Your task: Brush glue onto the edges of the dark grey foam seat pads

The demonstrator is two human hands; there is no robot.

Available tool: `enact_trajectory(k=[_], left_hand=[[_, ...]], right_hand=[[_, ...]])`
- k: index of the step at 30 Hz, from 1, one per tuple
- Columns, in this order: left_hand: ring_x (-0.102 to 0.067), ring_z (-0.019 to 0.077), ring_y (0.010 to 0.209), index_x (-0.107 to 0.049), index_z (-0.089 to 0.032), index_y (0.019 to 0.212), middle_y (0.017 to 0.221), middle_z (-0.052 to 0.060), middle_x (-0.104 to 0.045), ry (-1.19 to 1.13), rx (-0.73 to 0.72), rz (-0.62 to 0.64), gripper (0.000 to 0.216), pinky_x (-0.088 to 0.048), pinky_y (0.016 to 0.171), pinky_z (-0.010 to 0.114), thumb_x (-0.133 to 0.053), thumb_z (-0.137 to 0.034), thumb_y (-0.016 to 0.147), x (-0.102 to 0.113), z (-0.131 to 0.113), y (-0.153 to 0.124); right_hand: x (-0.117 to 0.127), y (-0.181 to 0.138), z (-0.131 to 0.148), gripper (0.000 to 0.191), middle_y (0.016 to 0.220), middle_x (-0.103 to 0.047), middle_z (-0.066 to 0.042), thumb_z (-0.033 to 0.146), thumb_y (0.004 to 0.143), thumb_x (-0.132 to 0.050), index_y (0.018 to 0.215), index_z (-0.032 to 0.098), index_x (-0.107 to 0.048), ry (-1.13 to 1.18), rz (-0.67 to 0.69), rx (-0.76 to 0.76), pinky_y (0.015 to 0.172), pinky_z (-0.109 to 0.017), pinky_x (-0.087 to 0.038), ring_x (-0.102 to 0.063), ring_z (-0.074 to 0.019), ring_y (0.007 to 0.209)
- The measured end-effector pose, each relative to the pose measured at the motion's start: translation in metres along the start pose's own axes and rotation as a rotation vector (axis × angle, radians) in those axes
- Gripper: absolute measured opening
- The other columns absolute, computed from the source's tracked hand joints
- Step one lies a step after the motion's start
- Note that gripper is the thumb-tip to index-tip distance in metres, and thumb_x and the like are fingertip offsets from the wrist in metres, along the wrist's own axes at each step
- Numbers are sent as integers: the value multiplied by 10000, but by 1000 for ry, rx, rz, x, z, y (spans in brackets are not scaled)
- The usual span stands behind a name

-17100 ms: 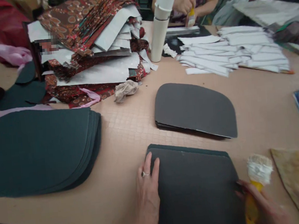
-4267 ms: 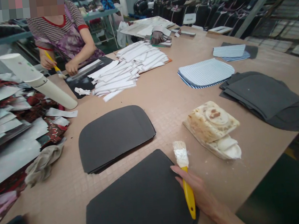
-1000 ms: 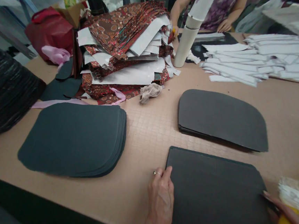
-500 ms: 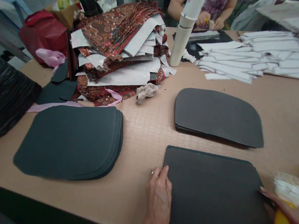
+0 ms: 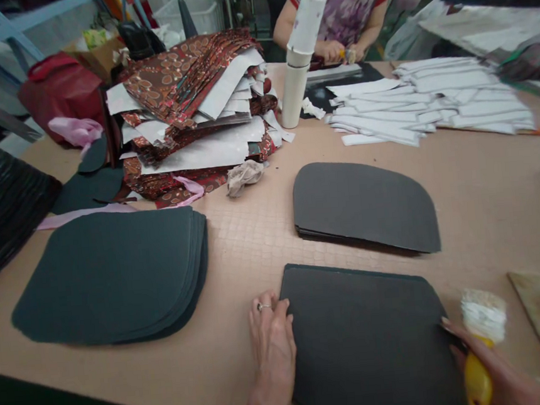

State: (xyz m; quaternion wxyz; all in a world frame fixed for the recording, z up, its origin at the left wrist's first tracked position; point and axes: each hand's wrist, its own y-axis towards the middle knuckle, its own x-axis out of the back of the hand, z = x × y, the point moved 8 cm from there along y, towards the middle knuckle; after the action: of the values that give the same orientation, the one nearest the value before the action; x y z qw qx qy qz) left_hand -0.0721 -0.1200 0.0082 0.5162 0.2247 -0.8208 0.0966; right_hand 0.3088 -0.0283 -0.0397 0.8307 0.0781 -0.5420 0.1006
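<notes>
Bare grips: 2, left grip [image 5: 273,347] and right grip [image 5: 502,365], both in front of gray stack [image 5: 365,207]. Rings [image 5: 263,306]: 1. Brush [image 5: 477,378]: 1 clear, front-right of stack. Panel piles: 3 – gray stack itself, gray panel [image 5: 364,339] in front, green stack [image 5: 111,276] left; layers not countable. White tube [image 5: 292,93]: 1, behind-left. Patterned fabric heap [image 5: 193,77]: 1, behind-left, sheets too many. White strips [image 5: 394,109]: 1 heap, behind, overlapping, no count. Crumpled rag [image 5: 245,177]: 1, left. Red bag [image 5: 59,88]: 1, far left. Black bundle [image 5: 0,207]: 1, far left. Co-worker [image 5: 335,7]: 1, behind, 2 hands [image 5: 330,51] visible, yellow tool [image 5: 342,53] 1, type unclear.
</notes>
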Motion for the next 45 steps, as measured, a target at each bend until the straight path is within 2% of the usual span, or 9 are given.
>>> enact_trajectory(k=[3, 6, 10, 20, 25, 32, 35, 40, 45], left_hand=[[-566, 251, 1012, -628, -152, 960, 1089, 126, -591, -56, -17, 12, 343, -538, 827, 452, -385, 9, 779, -8, -5, 2], [-541, 246, 1110, -543, -129, 1193, 1212, 159, -558, -66, -55, 67, 595, -523, 877, 434, -273, 98, 714, -20, -11, 3], [-527, 282, 1128, -362, -288, 1379, 1425, 99, -406, 71, -158, 202, 891, -527, 828, 452, -232, 133, 605, -35, -24, 7], [-491, 236, 920, -506, -349, 1271, 1405, 49, -442, 58, -208, 187, 647, -486, 790, 398, -310, 7, 767, -42, -23, 14], [-472, 237, 943, -540, -294, 1253, 1415, 72, -418, 103, -314, 145, 425, -468, 857, 435, -479, -206, 842, -46, -23, 14], [-507, 239, 955, -548, -312, 1242, 1380, 73, -454, 161, -354, 153, 458, -491, 843, 418, -519, -174, 806, -48, -22, 18], [-510, 234, 945, -536, -325, 1252, 1382, 65, -452, 179, -339, 180, 493, -503, 833, 407, -527, -140, 795, -46, -25, 19], [-503, 231, 959, -526, -318, 1262, 1415, 57, -416, 185, -264, 258, 534, -513, 842, 395, -552, -101, 775, -43, -31, 18], [-512, 251, 1022, -531, -279, 1260, 1425, 88, -396, 118, -196, 333, 546, -492, 901, 431, -562, -83, 752, -39, -30, 18]], right_hand=[[-7, 0, 0, 427, 1034, -675, -96, 420, 851, -436, 1198, 235, -600, -42, 47, -3, 546, -321, -550, -687, -289, 818], [-6, 2, 4, 409, 1024, -676, -93, 409, 864, -428, 1171, 219, -619, -20, -3, 6, 570, -297, -548, -686, -264, 835], [-4, 5, 10, 396, 1007, -678, -98, 348, 886, -387, 1151, 187, -634, 55, -27, -8, 680, -295, -551, -671, -243, 903], [0, 12, 19, 423, 1014, -663, -88, 184, 873, -331, 1185, 191, -616, 242, -46, -85, 793, -328, -522, -637, -222, 952], [-2, 13, 19, 454, 904, -652, -81, 113, 856, -305, 1183, 184, -613, 227, -78, -100, 684, -303, -517, -636, -205, 828], [22, 12, 47, 336, 946, -670, -91, 178, 913, -362, 1088, 248, -639, -139, -302, 65, 691, -422, -458, -596, -268, 833], [30, 17, 78, 195, 1081, -658, -108, 221, 888, -501, 1056, 211, -600, -37, -447, 161, 769, -439, -472, -597, -249, 858], [-6, 42, 117, 185, 1233, -571, -134, 169, 916, -431, 1049, 196, -557, 215, -270, 302, 855, -369, -515, -534, -229, 1132], [-26, 51, 87, 187, 1244, -551, -175, 218, 921, -440, 1063, 164, -549, 172, -277, 271, 877, -436, -500, -533, -269, 1131]])
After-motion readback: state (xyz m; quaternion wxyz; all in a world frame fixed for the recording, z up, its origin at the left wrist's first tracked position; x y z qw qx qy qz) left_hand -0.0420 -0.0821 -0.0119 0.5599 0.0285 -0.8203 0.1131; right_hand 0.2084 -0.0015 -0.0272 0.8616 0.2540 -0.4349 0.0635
